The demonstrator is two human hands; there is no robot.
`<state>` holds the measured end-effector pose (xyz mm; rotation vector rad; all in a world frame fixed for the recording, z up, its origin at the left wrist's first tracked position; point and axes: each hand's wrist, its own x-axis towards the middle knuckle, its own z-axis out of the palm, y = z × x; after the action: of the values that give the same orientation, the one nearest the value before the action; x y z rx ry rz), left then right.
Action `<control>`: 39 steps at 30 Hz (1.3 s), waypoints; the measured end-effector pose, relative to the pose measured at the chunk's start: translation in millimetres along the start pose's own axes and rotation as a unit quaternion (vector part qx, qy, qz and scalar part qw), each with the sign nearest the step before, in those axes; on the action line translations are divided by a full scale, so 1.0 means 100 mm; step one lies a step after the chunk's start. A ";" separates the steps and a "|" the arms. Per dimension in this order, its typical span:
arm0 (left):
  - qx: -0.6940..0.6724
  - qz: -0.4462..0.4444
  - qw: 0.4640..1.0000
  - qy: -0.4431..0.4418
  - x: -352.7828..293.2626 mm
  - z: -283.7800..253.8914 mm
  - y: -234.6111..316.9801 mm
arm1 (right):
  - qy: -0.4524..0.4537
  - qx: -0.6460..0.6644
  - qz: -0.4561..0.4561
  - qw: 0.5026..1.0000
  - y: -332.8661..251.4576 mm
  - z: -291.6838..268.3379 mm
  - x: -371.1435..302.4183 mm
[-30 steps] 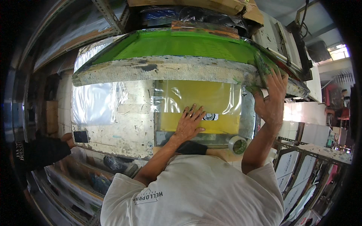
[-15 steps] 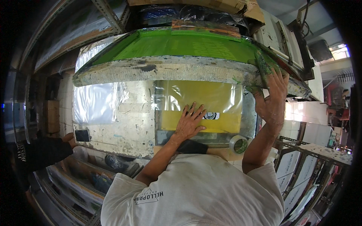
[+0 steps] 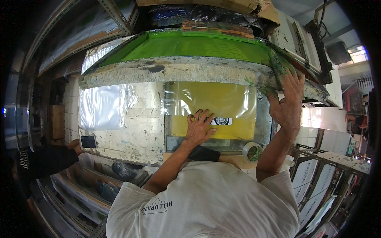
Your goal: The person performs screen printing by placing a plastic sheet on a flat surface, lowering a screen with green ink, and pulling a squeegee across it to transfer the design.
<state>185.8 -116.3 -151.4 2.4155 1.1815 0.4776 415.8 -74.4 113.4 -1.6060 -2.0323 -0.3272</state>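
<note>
A screen-printing frame [image 3: 170, 71] with green mesh [image 3: 170, 49] is tilted up over the table, its near bar thick with dried ink. My right hand [image 3: 287, 107] grips its right corner, thumb below and fingers over the top. Under the raised frame lies a yellow sheet [image 3: 186, 129], its far part covered by a clear plastic sheet [image 3: 222, 101]. My left hand [image 3: 199, 129] rests on the yellow sheet, fingers apart and bent, fingertips near the plastic's edge. Just right of those fingers lies a small white label [image 3: 223, 121] with a round black print.
A tape roll [image 3: 252, 151] stands at the table's near right edge. Clear plastic [image 3: 102, 107] and a small dark pad [image 3: 88, 142] lie on the stained tabletop [image 3: 145, 137] at left. Another person's dark sleeve [image 3: 49, 160] shows at far left. Metal racks stand both sides.
My left hand's fingers have bent from a flatter spread and drawn slightly left, so more of the white label shows. My right hand stays on the frame's corner.
</note>
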 end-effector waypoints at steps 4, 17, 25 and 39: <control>0.009 -0.022 1.000 -0.001 0.03 -0.06 0.06 | 0.005 0.016 -0.005 1.000 0.01 0.02 -0.01; -0.558 -0.001 0.646 0.521 -0.33 -1.43 -1.07 | -0.227 -0.008 0.095 0.969 -0.30 0.12 -0.69; -0.427 -0.257 0.723 0.478 -0.98 -1.10 -1.35 | -0.313 0.102 0.090 0.940 -0.05 0.73 -0.32; -0.345 -0.295 0.744 0.490 -1.13 -0.70 -1.48 | -0.206 0.079 -0.046 0.974 1.32 3.19 1.24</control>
<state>-11.1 -110.5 -179.2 0.9729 1.6294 1.6969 442.4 221.1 -102.5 -1.5811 -2.3739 0.1483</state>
